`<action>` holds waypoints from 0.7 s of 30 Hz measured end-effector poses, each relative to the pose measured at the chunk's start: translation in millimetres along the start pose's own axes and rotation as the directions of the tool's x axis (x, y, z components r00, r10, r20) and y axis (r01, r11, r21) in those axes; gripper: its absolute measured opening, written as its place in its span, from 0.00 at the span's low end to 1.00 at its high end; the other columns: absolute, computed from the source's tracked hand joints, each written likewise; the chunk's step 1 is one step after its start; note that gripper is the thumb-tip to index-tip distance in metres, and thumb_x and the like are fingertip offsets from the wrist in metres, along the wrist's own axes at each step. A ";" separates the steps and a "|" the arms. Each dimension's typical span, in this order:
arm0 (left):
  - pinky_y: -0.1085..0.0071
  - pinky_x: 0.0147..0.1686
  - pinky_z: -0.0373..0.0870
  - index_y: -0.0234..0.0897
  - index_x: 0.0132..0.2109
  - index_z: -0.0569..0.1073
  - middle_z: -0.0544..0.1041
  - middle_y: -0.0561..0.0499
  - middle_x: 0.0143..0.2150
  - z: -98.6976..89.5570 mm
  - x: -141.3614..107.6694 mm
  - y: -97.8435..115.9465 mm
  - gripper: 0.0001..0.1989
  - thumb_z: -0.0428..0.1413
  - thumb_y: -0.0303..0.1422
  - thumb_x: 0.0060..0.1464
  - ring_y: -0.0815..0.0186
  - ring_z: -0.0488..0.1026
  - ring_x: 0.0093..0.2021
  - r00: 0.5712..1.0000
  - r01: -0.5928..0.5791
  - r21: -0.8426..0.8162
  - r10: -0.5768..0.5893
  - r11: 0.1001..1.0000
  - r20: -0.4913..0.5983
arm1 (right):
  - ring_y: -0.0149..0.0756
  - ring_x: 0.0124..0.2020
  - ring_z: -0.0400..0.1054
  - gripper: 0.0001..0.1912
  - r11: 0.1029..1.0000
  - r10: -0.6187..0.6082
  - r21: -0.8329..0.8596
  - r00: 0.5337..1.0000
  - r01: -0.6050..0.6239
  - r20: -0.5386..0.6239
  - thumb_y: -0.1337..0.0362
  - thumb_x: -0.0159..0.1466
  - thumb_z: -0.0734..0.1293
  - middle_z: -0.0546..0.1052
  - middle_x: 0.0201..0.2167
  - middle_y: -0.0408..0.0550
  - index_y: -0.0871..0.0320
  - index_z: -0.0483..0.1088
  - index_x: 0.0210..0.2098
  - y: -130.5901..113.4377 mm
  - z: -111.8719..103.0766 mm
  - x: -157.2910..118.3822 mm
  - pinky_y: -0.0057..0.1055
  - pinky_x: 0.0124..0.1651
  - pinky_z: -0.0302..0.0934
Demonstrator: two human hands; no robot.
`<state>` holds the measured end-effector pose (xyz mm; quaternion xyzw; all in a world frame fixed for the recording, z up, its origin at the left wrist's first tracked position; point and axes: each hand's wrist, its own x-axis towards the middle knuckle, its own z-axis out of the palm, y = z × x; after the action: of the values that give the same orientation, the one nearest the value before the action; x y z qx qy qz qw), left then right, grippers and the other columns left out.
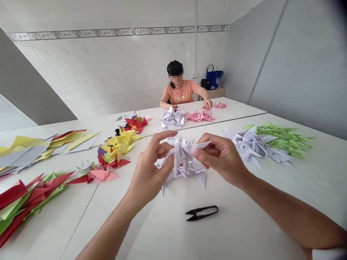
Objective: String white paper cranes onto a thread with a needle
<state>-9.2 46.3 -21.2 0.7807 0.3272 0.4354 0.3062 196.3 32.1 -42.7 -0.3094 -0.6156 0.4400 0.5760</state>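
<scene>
White origami cranes (184,159) gripped in a bunch between left hand (151,169) and right hand (221,159); black thread snips (197,214) lying nearby on the white table (162,231).

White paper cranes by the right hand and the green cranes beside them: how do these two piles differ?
The white cranes are white, the green cranes light green. The white cranes lie nearer the right hand; the green cranes lie farther right and back. The white cranes form a looser heap with points sticking out; the green cranes sit more tightly packed. Both are folded paper lying in bunches on the white table.
</scene>
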 end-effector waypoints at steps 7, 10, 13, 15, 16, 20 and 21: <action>0.74 0.35 0.66 0.50 0.59 0.68 0.72 0.57 0.32 -7.3 2.5 -4.2 0.17 0.56 0.30 0.65 0.70 0.70 0.34 0.997 0.063 -0.222 -0.050 0.973 0.067 | 0.21 0.19 0.49 0.15 0.934 0.098 0.340 0.994 -0.106 0.041 0.61 0.65 0.73 0.60 0.22 0.34 0.57 0.66 0.27 -0.5 -3.4 6.8 0.21 0.22 0.53; 0.73 0.34 0.67 0.49 0.59 0.69 0.73 0.54 0.36 -6.4 2.1 -4.6 0.16 0.56 0.33 0.66 0.69 0.70 0.34 0.994 0.104 -0.294 -0.087 0.950 0.072 | 0.21 0.20 0.46 0.14 0.913 0.144 0.380 0.988 -0.151 0.046 0.61 0.65 0.73 0.58 0.21 0.33 0.57 0.66 0.29 0.6 -3.0 7.8 0.20 0.22 0.53; 0.74 0.36 0.68 0.45 0.58 0.70 0.73 0.53 0.36 -3.3 2.8 -6.4 0.16 0.55 0.30 0.65 0.70 0.70 0.34 0.983 0.180 -0.443 -0.167 0.878 0.068 | 0.22 0.20 0.50 0.11 0.947 0.105 0.300 0.993 -0.118 0.060 0.59 0.65 0.73 0.60 0.23 0.34 0.56 0.68 0.33 2.9 -4.1 6.9 0.21 0.22 0.56; 0.73 0.40 0.69 0.43 0.55 0.72 0.70 0.54 0.34 0.0 4.0 -7.8 0.15 0.54 0.27 0.64 0.71 0.68 0.33 0.963 0.244 -0.634 -0.261 0.734 0.069 | 0.23 0.22 0.56 0.09 0.981 0.030 0.189 0.998 -0.040 0.059 0.58 0.66 0.72 0.61 0.25 0.35 0.55 0.69 0.39 3.5 -4.8 4.9 0.23 0.24 0.59; 0.72 0.41 0.70 0.41 0.53 0.73 0.68 0.55 0.32 2.0 4.7 -8.3 0.13 0.54 0.25 0.62 0.72 0.67 0.31 0.949 0.270 -0.732 -0.302 0.625 0.091 | 0.25 0.23 0.58 0.08 0.992 -0.011 0.129 0.998 0.004 0.054 0.58 0.68 0.70 0.61 0.26 0.35 0.54 0.68 0.41 3.4 -4.8 3.4 0.24 0.25 0.60; 0.70 0.40 0.73 0.37 0.43 0.73 0.58 0.58 0.27 11.0 5.8 -7.7 0.10 0.52 0.21 0.59 0.75 0.61 0.26 0.909 0.324 -0.918 -0.345 0.227 0.236 | 0.27 0.25 0.62 0.07 0.990 -0.104 -0.087 0.991 0.111 0.081 0.60 0.74 0.61 0.64 0.27 0.37 0.54 0.65 0.40 0.1 -1.1 -3.9 0.26 0.30 0.64; 0.70 0.40 0.73 0.37 0.44 0.73 0.56 0.58 0.27 13.1 5.3 -7.0 0.10 0.52 0.21 0.59 0.75 0.60 0.25 0.903 0.330 -0.928 -0.346 0.175 0.256 | 0.27 0.25 0.64 0.07 0.982 -0.106 -0.142 0.988 0.121 0.110 0.60 0.74 0.61 0.66 0.26 0.37 0.55 0.66 0.40 -1.0 0.4 -5.6 0.26 0.30 0.64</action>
<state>2.8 52.1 -29.7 0.3388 0.1624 0.4688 0.7994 196.9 26.6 -44.3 -0.2928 -0.6920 0.3745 0.5433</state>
